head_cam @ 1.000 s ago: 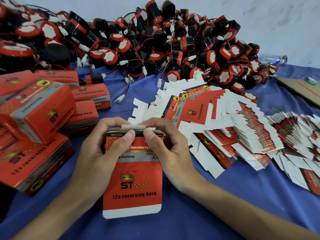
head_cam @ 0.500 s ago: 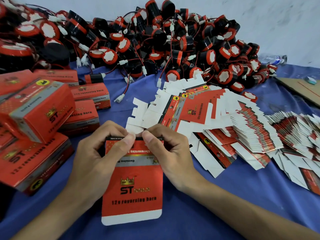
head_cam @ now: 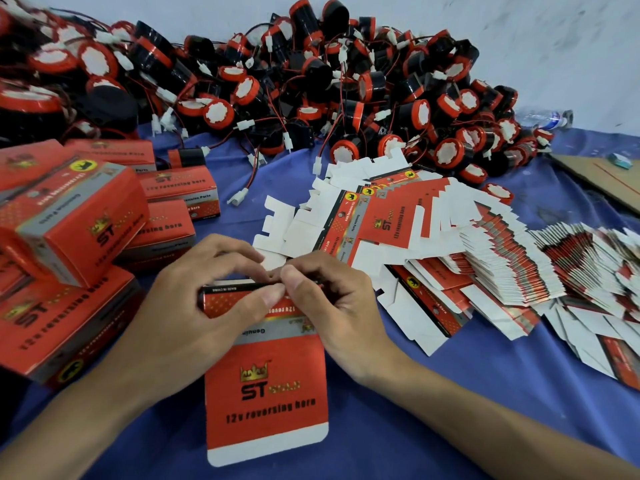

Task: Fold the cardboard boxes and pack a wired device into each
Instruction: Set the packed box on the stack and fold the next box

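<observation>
A red "ST 12v reversing horn" cardboard box (head_cam: 266,393) is half folded in front of me, its long lid flap pointing toward me over the blue cloth. My left hand (head_cam: 194,317) grips the box's far left end, thumb pressed on the folded end panel. My right hand (head_cam: 332,306) holds the far right end, its thumb meeting the left thumb on the same panel. A large heap of black and red wired horns (head_cam: 311,98) fills the back of the table. Flat unfolded boxes (head_cam: 398,223) lie fanned out just beyond my right hand.
Several folded red boxes (head_cam: 69,230) are stacked at the left. More flat boxes (head_cam: 588,271) spread toward the right edge. A plastic bottle (head_cam: 547,119) lies by the wall, and a brown cardboard sheet (head_cam: 599,178) sits at the far right. Blue cloth (head_cam: 450,410) covers the table.
Both thumbs have pushed the white end flap down into the box, so it no longer shows. The box has slid slightly toward me.
</observation>
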